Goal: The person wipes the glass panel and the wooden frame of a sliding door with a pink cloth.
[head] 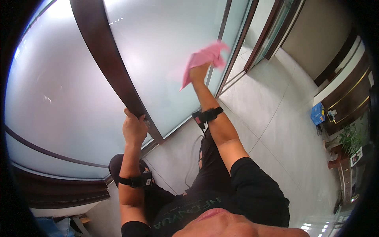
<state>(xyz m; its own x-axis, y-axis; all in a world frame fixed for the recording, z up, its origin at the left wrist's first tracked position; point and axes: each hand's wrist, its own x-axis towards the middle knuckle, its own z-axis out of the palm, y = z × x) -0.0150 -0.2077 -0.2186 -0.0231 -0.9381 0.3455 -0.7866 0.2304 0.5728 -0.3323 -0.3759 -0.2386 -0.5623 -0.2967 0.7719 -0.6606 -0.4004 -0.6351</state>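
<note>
My right hand (200,71) presses a pink cloth (204,56) to the frosted glass panel (154,59) of a sliding door. The cloth is blurred and covers most of my fingers. With my left hand (134,126) I grip the dark brown upright frame (109,59) between two frosted panels, low down near its bottom end. My left thumb shows on the near side of the frame; some of the fingers are hidden at its edge. A second frosted panel (59,97) stands to the left.
A black strap with a small device (207,115) is on my right forearm, another strap (131,181) on my left. A thin cable (189,161) runs by my legs over the tiled floor (266,118). At right are a blue box (318,114), a plant (351,137) and a wooden cabinet (345,174).
</note>
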